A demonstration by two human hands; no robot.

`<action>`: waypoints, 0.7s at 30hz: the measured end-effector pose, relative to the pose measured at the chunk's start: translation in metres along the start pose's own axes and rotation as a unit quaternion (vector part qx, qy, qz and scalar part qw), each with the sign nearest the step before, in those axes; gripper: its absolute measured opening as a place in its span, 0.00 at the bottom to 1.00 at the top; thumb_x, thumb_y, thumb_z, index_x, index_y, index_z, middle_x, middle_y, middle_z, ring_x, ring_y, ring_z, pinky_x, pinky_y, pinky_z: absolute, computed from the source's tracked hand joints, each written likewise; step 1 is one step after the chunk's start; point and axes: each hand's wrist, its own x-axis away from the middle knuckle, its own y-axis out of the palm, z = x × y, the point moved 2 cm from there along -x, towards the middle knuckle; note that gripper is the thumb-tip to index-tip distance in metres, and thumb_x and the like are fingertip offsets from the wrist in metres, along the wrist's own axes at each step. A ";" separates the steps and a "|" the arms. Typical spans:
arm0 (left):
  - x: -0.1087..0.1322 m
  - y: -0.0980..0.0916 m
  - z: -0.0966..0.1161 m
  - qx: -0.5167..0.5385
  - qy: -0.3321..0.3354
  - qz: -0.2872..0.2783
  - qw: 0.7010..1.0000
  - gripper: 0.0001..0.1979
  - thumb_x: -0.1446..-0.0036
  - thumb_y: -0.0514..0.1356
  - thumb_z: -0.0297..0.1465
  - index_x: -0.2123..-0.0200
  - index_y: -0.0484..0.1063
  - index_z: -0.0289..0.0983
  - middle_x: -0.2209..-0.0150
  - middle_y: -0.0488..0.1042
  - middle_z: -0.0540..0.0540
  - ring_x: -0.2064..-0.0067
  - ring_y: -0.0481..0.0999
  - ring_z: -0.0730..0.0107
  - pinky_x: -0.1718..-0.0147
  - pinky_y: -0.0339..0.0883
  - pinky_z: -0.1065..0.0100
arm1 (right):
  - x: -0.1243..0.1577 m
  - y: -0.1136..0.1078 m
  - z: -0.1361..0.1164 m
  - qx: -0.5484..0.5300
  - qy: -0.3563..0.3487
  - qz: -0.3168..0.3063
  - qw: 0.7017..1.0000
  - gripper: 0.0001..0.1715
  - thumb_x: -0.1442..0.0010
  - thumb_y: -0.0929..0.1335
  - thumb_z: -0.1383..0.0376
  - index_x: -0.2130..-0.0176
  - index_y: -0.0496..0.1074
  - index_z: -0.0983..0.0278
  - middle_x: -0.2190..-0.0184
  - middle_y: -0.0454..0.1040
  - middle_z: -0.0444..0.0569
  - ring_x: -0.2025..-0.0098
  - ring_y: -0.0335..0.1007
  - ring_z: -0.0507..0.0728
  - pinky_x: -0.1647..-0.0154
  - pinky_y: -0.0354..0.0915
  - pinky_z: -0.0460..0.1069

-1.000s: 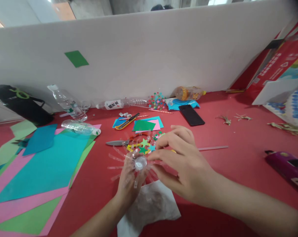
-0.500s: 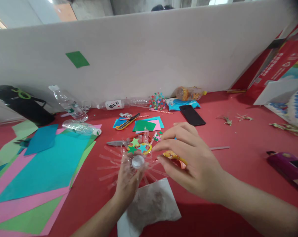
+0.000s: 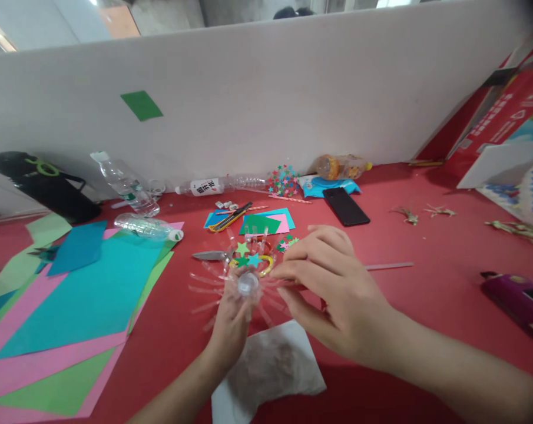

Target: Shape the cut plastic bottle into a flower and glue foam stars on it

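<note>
My left hand [image 3: 236, 315] is closed around a clear plastic bottle piece [image 3: 247, 285], its round end facing me and thin cut strips fanning out all round. Light green, dark green and blue paper stars [image 3: 254, 260] show at its far side. My right hand [image 3: 332, 288] hovers just right of the strips, thumb and forefinger bent towards each other; what they hold, if anything, is too small to make out. Behind the bottle piece lie scissors [image 3: 209, 255] with a yellow and red handle, partly covered. Small loose paper stars [image 3: 288, 242] rest beyond my right fingers.
Coloured paper sheets [image 3: 78, 294] cover the left side, under a plastic bottle [image 3: 145, 227]. A white tissue [image 3: 284, 359] lies in front. A cutter [image 3: 231, 218], a phone [image 3: 346, 206] and a star-covered piece [image 3: 284, 179] stand farther back. A purple tool [image 3: 516, 300] lies right.
My right hand has lowered slightly and its fingertips have drawn closer together beside the strips. A yellow-orange thing seen by its fingers earlier is now hidden. The bottle piece has turned slightly.
</note>
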 end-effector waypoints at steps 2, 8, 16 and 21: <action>0.003 0.000 -0.010 0.006 -0.005 -0.003 1.000 0.16 0.44 0.61 0.41 0.54 0.70 0.43 0.52 0.75 0.44 0.43 0.70 0.53 0.40 0.57 0.52 | 0.000 0.000 0.000 0.001 -0.002 0.002 1.000 0.08 0.39 0.67 0.71 0.59 0.74 0.66 0.61 0.75 0.48 0.57 0.63 0.56 0.51 0.59 0.56; 0.008 0.006 -0.030 0.082 -0.059 0.032 0.994 0.21 0.48 0.62 0.43 0.51 0.69 0.47 0.50 0.74 0.44 0.43 0.71 0.55 0.45 0.65 0.56 | 0.001 0.001 -0.003 0.009 -0.011 0.004 1.000 0.05 0.38 0.67 0.70 0.61 0.74 0.66 0.63 0.75 0.48 0.59 0.63 0.56 0.53 0.60 0.56; 0.004 0.008 -0.017 0.095 -0.039 0.035 0.994 0.13 0.50 0.64 0.36 0.58 0.74 0.45 0.57 0.79 0.43 0.50 0.76 0.51 0.50 0.71 0.50 | 0.001 0.003 -0.002 0.008 -0.005 0.016 1.000 0.04 0.38 0.67 0.69 0.63 0.73 0.63 0.64 0.75 0.46 0.60 0.65 0.56 0.53 0.61 0.56; 0.002 -0.002 -0.024 -0.025 0.016 0.013 0.999 0.09 0.53 0.66 0.35 0.66 0.76 0.47 0.58 0.79 0.45 0.40 0.68 0.49 0.35 0.48 0.46 | 0.001 0.002 -0.001 0.008 0.006 0.012 1.000 0.04 0.38 0.67 0.69 0.63 0.74 0.63 0.64 0.75 0.47 0.59 0.65 0.56 0.53 0.61 0.56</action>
